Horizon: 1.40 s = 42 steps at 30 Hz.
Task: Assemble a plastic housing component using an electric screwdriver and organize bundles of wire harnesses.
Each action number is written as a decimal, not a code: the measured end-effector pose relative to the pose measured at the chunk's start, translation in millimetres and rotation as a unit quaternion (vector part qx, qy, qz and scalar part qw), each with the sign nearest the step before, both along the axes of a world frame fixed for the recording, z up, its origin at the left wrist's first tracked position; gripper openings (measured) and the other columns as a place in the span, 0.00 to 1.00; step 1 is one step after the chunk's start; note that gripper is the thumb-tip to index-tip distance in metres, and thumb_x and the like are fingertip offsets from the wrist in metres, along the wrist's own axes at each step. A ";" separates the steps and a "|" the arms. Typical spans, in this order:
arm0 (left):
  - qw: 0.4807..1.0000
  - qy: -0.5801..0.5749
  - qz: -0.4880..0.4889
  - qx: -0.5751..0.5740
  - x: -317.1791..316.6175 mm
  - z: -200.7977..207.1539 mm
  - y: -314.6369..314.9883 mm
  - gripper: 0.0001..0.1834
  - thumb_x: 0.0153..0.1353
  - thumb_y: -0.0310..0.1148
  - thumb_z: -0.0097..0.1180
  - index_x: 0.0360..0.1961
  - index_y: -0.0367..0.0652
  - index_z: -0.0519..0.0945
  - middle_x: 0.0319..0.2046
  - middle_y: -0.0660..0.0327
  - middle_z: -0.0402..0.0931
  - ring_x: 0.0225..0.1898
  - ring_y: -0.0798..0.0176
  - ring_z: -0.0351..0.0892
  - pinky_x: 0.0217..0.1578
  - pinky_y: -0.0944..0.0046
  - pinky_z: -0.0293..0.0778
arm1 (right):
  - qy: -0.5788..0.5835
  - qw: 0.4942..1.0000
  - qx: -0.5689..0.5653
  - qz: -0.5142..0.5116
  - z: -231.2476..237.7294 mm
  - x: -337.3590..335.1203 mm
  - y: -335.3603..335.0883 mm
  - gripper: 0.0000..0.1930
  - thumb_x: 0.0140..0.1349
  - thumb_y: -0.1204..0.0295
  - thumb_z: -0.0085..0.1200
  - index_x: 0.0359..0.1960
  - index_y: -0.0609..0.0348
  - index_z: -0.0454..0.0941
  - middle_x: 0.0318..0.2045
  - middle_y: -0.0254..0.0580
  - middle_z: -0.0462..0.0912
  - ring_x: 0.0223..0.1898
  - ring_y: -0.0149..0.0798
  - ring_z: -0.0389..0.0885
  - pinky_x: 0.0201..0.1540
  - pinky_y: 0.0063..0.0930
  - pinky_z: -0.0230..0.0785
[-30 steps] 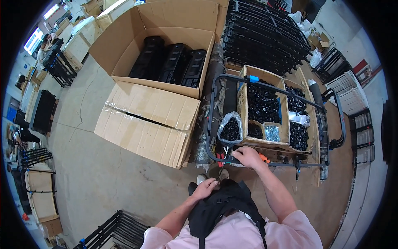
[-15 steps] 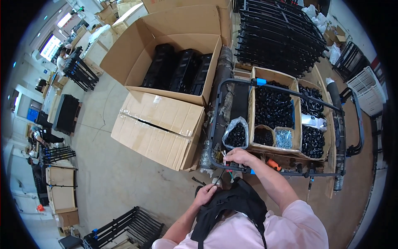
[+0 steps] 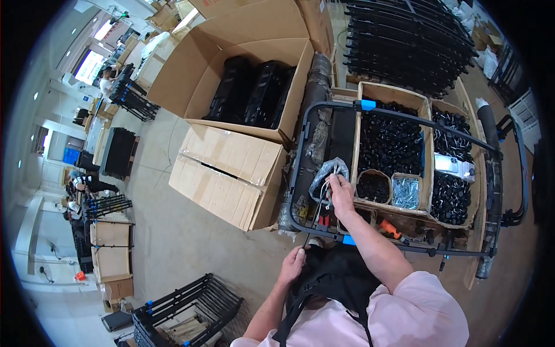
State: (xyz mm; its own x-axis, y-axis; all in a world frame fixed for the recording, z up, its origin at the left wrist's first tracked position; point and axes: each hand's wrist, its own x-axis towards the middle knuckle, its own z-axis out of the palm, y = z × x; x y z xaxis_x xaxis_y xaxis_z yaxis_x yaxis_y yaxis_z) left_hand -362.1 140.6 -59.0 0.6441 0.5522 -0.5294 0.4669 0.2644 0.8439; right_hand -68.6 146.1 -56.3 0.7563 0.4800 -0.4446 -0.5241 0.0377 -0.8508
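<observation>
My right hand (image 3: 342, 195) is raised over a grey plastic bag (image 3: 319, 178), its fingers closed on a bundle of thin white wires (image 3: 334, 171). Lower and to the left, my left hand (image 3: 293, 264) pinches a thin black cable (image 3: 307, 238). The cable rises toward the near left corner of a black tubular frame (image 3: 335, 105) with blue wraps; whether it joins the white wires cannot be made out. This frame lies across a workbench. Beneath the right wrist, red grips of a hand tool (image 3: 324, 220) show partly.
Wooden bins (image 3: 429, 144) hold small black parts and silver screws (image 3: 406, 192). An orange-handled tool (image 3: 390, 228) lies near the bench's front. An open carton (image 3: 167, 85) with black parts and a closed carton (image 3: 219, 179) stand left. Black frames (image 3: 191, 309) are stacked at lower left.
My right hand has moved up and away from me with the white wires, now over the plastic bag. My left hand has shifted slightly right and up. The whole view has turned slightly.
</observation>
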 end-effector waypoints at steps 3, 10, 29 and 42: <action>0.999 -0.019 0.036 0.010 25.4 4.0 -3.8 0.16 0.82 0.37 0.46 0.56 0.36 0.79 0.28 0.70 0.70 0.29 0.75 0.68 0.32 0.70 0.69 | 0.027 0.995 0.056 0.078 1.9 24.6 8.8 0.14 0.78 0.62 0.52 0.44 0.59 0.85 0.29 0.32 0.83 0.25 0.28 0.82 0.24 0.23 0.69; 0.998 -0.025 0.055 0.021 37.2 -1.0 6.3 0.15 0.82 0.36 0.46 0.51 0.36 0.80 0.26 0.69 0.72 0.27 0.74 0.70 0.32 0.70 0.70 | 0.000 0.929 -0.062 0.365 -8.4 9.1 -20.6 0.14 0.71 0.61 0.57 0.40 0.61 0.85 0.33 0.34 0.84 0.26 0.30 0.84 0.21 0.22 0.67; 0.994 -0.057 0.054 -0.078 51.6 -10.2 19.7 0.15 0.79 0.37 0.50 0.48 0.35 0.81 0.39 0.58 0.87 0.35 0.70 0.82 0.40 0.66 0.79 | -0.334 0.865 -0.198 0.316 -20.1 -19.8 36.0 0.21 0.62 0.55 0.59 0.37 0.66 0.86 0.22 0.53 0.84 0.26 0.47 0.85 0.37 0.42 0.76; 0.987 -0.081 0.092 -0.104 54.8 -18.1 18.7 0.13 0.78 0.35 0.52 0.47 0.34 0.82 0.39 0.56 0.87 0.35 0.67 0.86 0.41 0.64 0.83 | -0.440 0.770 -0.304 0.347 20.2 62.0 -4.3 0.12 0.62 0.63 0.58 0.40 0.55 0.88 0.37 0.49 0.90 0.43 0.56 0.88 0.49 0.46 0.80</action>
State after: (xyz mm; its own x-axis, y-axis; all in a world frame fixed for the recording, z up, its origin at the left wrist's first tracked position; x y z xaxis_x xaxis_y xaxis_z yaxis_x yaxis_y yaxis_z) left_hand -307.3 159.4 -77.1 0.6280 0.5582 -0.5422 0.2588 0.5073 0.8220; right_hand -6.5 141.8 -36.0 0.5486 0.8097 -0.2084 0.5519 -0.5379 -0.6372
